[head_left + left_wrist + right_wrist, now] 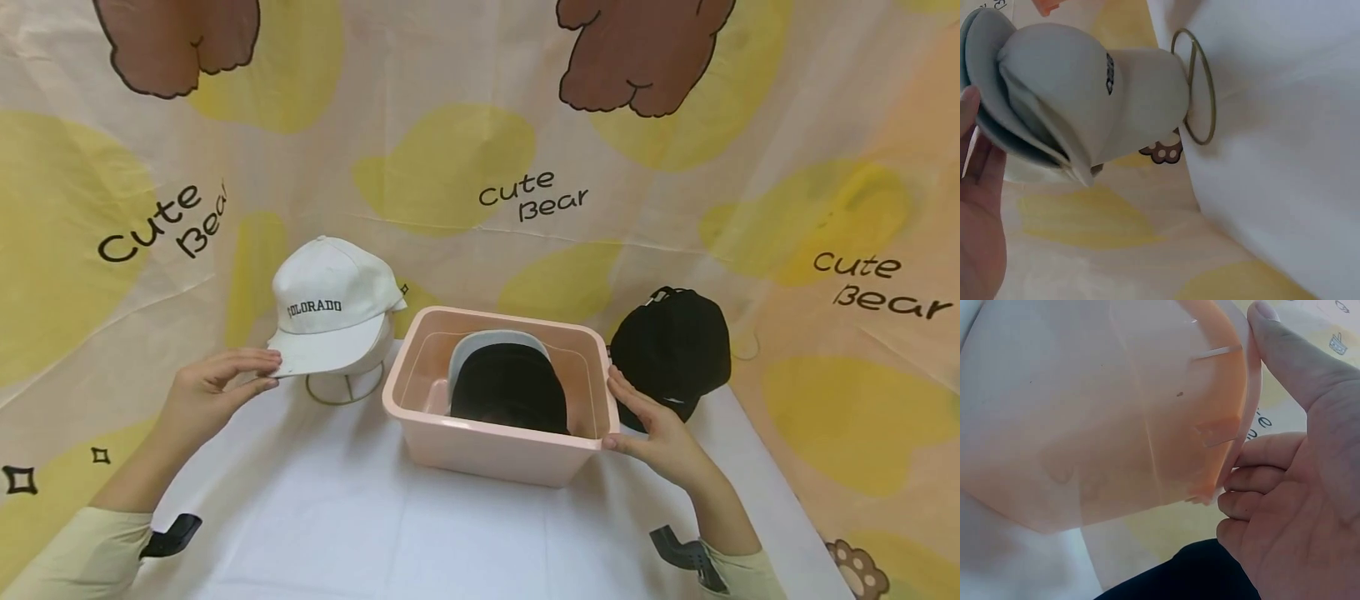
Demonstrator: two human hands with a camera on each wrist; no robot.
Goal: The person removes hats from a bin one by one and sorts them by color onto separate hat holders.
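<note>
A white cap with COLORADO lettering (330, 279) sits on a pale head-shaped display stand with a ring-shaped wire base (343, 392). My left hand (213, 387) pinches the edge of its brim between thumb and fingers; the left wrist view shows the brim (991, 62) close up. On the right, my right hand (660, 429) holds the right end of a pink plastic bin (495, 450), thumb near the front corner and fingers along the side under the rim. Inside the bin, a black cap (510, 387) lies in front of a light grey one (498, 337).
Another black cap (675, 350) stands raised just right of the bin, close behind my right hand. A white cloth (337, 508) covers the table. Behind it hangs a printed bear curtain (450, 167).
</note>
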